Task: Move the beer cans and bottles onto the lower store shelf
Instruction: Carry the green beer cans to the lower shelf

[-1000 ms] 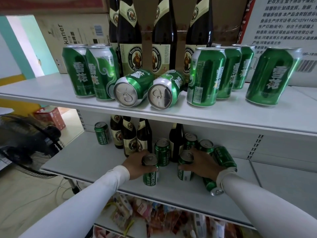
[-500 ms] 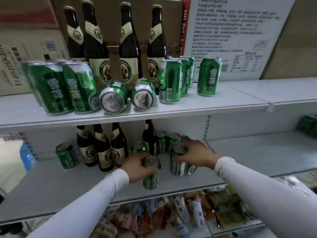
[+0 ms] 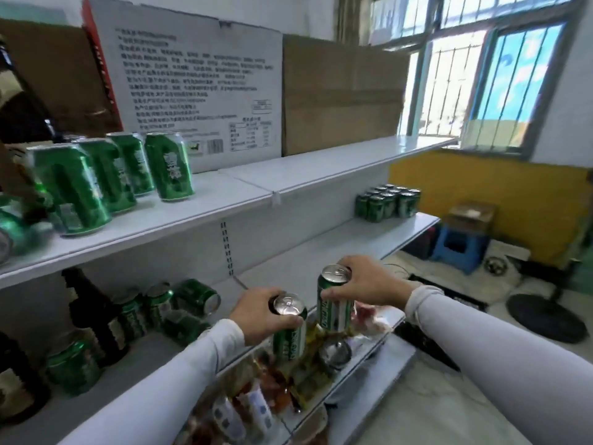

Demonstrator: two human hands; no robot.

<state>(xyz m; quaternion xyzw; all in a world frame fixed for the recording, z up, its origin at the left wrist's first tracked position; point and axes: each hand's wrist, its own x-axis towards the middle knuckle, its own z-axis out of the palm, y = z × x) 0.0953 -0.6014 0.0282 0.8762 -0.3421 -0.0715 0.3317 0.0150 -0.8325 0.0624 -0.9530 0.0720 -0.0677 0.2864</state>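
My left hand (image 3: 261,313) grips a green beer can (image 3: 288,340) by its top, held in the air in front of the lower shelf (image 3: 321,255). My right hand (image 3: 369,281) grips a second green can (image 3: 333,303) near its rim, just right of the first. On the lower shelf at left stand dark bottles (image 3: 93,313) and several green cans (image 3: 157,303), one can lying on its side (image 3: 197,295). The upper shelf (image 3: 250,187) carries several tall green cans (image 3: 168,165). A block of green cans (image 3: 386,202) sits far right on the lower shelf.
White and brown cartons (image 3: 199,81) stand along the back of the upper shelf. Below my hands a bottom shelf holds packaged snacks (image 3: 256,403). A blue stool (image 3: 459,245), a fan base (image 3: 545,316) and a window are at the right.
Both hands have lifted their cans off the lower shelf and carried them rightward. My view has swung right, away from the bottles toward the window.
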